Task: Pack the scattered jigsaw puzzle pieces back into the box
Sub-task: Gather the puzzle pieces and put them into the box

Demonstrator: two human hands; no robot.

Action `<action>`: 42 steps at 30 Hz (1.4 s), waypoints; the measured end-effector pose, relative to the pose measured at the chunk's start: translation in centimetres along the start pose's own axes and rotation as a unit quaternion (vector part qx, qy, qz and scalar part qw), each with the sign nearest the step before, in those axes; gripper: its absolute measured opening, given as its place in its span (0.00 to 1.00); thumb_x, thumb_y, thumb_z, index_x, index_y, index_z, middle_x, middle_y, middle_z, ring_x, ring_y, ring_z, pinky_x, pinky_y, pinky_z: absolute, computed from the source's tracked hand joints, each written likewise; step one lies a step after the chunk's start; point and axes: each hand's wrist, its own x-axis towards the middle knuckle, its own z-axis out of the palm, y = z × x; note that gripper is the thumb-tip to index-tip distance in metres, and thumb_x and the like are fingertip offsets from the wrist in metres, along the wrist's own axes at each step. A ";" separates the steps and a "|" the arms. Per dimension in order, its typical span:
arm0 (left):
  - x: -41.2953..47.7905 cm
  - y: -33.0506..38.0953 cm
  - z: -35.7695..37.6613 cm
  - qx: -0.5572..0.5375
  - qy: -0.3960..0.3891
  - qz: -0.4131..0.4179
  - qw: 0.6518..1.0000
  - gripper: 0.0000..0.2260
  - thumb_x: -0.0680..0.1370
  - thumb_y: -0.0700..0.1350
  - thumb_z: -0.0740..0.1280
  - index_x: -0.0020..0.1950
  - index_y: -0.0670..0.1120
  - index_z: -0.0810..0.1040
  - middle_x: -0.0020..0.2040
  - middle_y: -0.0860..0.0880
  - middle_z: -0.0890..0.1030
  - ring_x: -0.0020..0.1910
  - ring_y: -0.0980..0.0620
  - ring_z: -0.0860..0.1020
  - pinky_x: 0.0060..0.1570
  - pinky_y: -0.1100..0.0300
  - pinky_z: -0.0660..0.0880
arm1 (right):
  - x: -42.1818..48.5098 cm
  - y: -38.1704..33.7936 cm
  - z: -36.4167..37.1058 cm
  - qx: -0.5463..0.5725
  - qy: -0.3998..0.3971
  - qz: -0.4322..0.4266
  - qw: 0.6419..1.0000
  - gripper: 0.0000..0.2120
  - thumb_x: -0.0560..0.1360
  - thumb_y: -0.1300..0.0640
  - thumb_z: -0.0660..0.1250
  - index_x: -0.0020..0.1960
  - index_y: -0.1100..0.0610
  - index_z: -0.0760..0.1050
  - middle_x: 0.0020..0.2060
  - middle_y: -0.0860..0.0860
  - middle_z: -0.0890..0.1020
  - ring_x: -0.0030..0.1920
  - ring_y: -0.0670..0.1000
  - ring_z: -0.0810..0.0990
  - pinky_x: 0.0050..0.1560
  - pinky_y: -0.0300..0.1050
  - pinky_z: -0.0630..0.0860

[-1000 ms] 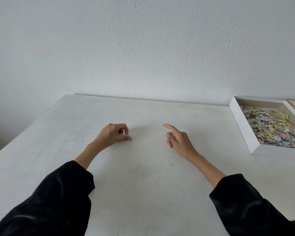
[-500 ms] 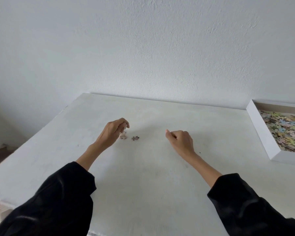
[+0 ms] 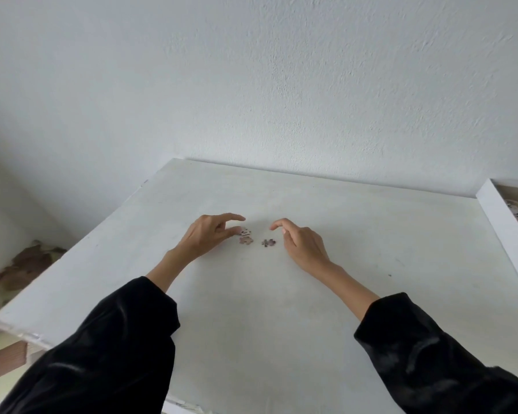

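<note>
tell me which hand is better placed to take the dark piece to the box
Right. The dark piece lies just off the right hand, and the box sits on that side. The left hand is at the two paler pieces.

Soft, even daylight, faint shadows, blurred and warped edges.

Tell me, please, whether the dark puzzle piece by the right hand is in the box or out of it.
Out. The dark puzzle piece lies on the table, apart from the box at right.
</note>
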 end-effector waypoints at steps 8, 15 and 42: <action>0.7 -0.6 -0.1 -0.003 -0.036 0.021 0.999 0.13 0.71 0.52 0.71 0.55 0.58 0.80 0.27 0.52 0.56 0.27 0.55 0.61 0.27 0.63 0.56 | -0.1 -0.2 0.0 0.018 -0.015 -0.005 1.000 0.15 0.71 0.44 0.68 0.56 0.47 0.79 0.22 0.44 0.65 0.27 0.40 0.67 0.32 0.29 0.61; 0.9 -0.2 0.0 -0.019 -0.030 0.015 0.999 0.09 0.70 0.52 0.73 0.48 0.53 0.81 0.26 0.53 0.58 0.27 0.54 0.62 0.29 0.63 0.53 | 0.6 -0.3 -0.4 0.045 -0.060 0.025 0.997 0.08 0.72 0.49 0.68 0.42 0.51 0.71 0.24 0.47 0.68 0.28 0.43 0.67 0.33 0.38 0.62; -0.5 -0.3 -0.5 -0.138 0.016 -0.019 0.990 0.12 0.81 0.46 0.55 0.39 0.44 0.67 0.31 0.45 0.70 0.27 0.56 0.63 0.28 0.67 0.61 | 0.1 -4.1 1.9 -0.009 0.000 -0.063 0.998 0.13 0.73 0.46 0.67 0.56 0.48 0.79 0.38 0.51 0.83 0.42 0.53 0.79 0.39 0.37 0.63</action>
